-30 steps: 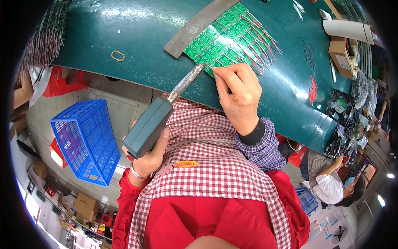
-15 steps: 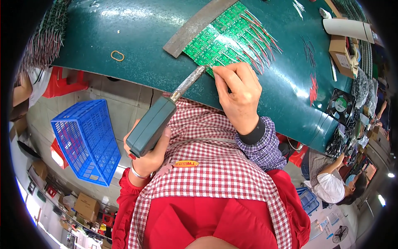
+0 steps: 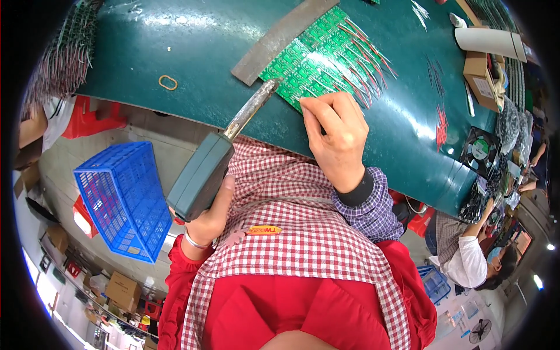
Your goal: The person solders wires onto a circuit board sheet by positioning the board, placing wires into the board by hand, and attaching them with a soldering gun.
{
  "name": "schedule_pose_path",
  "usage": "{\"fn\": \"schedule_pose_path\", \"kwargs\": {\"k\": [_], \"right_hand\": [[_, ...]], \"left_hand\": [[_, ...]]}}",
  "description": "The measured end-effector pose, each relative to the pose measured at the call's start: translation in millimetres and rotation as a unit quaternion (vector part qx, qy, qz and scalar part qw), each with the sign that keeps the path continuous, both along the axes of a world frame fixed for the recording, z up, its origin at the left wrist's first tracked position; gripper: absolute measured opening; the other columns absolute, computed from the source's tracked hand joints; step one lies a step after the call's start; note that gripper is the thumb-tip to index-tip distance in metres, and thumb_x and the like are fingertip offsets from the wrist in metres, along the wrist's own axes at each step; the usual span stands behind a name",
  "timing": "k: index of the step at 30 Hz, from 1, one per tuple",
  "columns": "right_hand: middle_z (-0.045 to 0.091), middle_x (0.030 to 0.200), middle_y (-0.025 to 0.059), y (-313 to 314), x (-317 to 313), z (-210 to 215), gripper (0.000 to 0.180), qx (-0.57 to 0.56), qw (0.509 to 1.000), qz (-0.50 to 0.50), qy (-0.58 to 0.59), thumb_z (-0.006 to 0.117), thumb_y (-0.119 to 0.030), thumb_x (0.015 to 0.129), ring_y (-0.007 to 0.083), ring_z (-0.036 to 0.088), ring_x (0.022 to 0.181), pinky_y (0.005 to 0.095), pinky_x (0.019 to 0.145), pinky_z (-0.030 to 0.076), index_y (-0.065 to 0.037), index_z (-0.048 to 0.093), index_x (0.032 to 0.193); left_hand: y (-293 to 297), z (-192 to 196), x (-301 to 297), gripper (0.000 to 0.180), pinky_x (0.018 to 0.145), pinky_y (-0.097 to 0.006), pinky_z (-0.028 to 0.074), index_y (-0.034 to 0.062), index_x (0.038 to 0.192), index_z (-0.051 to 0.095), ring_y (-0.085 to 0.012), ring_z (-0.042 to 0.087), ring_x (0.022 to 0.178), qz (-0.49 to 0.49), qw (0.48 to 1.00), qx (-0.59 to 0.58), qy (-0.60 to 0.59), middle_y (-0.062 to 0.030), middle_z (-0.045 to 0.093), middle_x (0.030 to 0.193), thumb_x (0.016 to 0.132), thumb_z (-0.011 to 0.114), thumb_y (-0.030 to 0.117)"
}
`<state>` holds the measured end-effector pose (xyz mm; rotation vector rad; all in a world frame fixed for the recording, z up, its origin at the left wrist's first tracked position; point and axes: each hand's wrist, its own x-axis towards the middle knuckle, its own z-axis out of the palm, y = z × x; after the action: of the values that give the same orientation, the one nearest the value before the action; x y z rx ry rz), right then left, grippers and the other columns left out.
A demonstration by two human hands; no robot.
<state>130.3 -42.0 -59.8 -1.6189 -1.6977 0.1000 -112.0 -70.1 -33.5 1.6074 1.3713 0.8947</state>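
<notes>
Table with green circuit boards, soldering iron at their edge

Far left, wired boards [image 3: 61,58] hang in a dense bunch at the end of a glossy dark green table [image 3: 204,44]. Below stands a red stool [image 3: 96,119], then a blue mesh crate [image 3: 122,201] on the pale tiled floor [image 3: 175,143]. A tan rubber band [image 3: 161,81] lies on the tabletop. The left hand [image 3: 211,213] is wrapped around the handle of a soldering iron [image 3: 201,178], whose tip is at the near left edge of the circuit boards [image 3: 306,61]; contact cannot be told. A grey strip [image 3: 280,44] lies along the boards' left side; red and white wires [image 3: 364,61] fan out from their right. At the near edge, the right hand [image 3: 339,137] has thumb and forefinger pressed together; whether they pinch a wire cannot be told. Further right are loose red wires [image 3: 441,128], a cardboard box [image 3: 479,80], a white roll [image 3: 490,44] and a black fan [image 3: 480,149]. Beyond the table's right end, a co-worker [image 3: 471,259] in white sleeves leans forward.
</notes>
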Motion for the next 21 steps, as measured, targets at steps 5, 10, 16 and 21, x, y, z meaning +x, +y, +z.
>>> {"fn": "schedule_pose_path", "kwargs": {"k": [5, 10, 16, 21], "right_hand": [[0.059, 0.076, 0.008, -1.4, -1.5, 9.7, 0.019, -0.028, 1.0, -0.006, 0.003, 0.073, 0.007, 0.071, 0.0244, 0.058, 0.068, 0.0347, 0.06, 0.047, -0.004, 0.069, 0.086], [0.058, 0.076, 0.0082, -8.4, -0.9, 11.4, 0.018, -0.038, 0.999, -0.008, 0.006, 0.073, 0.007, 0.072, 0.0247, 0.058, 0.07, 0.0353, 0.062, 0.047, -0.003, 0.069, 0.086], [0.057, 0.076, 0.0079, -10.6, -3.1, 15.8, 0.019, -0.052, 0.999, 0.002, 0.012, 0.073, 0.008, 0.072, 0.0251, 0.057, 0.069, 0.0354, 0.062, 0.046, -0.002, 0.067, 0.087], [0.056, 0.077, 0.0059, -9.3, -1.8, 9.9, 0.015, -0.036, 0.999, -0.011, 0.007, 0.073, 0.001, 0.072, 0.0237, 0.056, 0.071, 0.0359, 0.063, 0.044, -0.005, 0.068, 0.085]], "left_hand": [[39.1, 0.1, 2.9, 0.022, 0.067, -0.029, 0.053, -0.0014, 0.097, 0.072, -0.018, 0.07, 0.073, 0.098, 0.994, 0.04, 0.012, -0.0104, 0.073, 0.089, 0.077, 0.079, 0.006], [114.0, 20.8, 8.0, 0.026, 0.068, -0.031, 0.052, -0.002, 0.099, 0.069, -0.016, 0.067, 0.074, 0.189, 0.96, 0.206, -0.008, -0.0067, 0.071, 0.089, 0.078, 0.081, 0.009], [242.7, 7.2, -8.3, 0.016, 0.048, -0.021, 0.043, -0.003, 0.089, 0.068, -0.0078, 0.058, 0.052, 0.219, 0.964, 0.129, 0.081, -0.0039, 0.067, 0.07, 0.078, 0.077, 0.005], [208.4, 15.4, 29.7, 0.022, 0.047, -0.022, 0.042, -0.0053, 0.099, 0.067, -0.0091, 0.056, 0.054, 0.225, 0.947, 0.179, -0.143, -0.0073, 0.068, 0.079, 0.079, 0.073, -0.002]]}}
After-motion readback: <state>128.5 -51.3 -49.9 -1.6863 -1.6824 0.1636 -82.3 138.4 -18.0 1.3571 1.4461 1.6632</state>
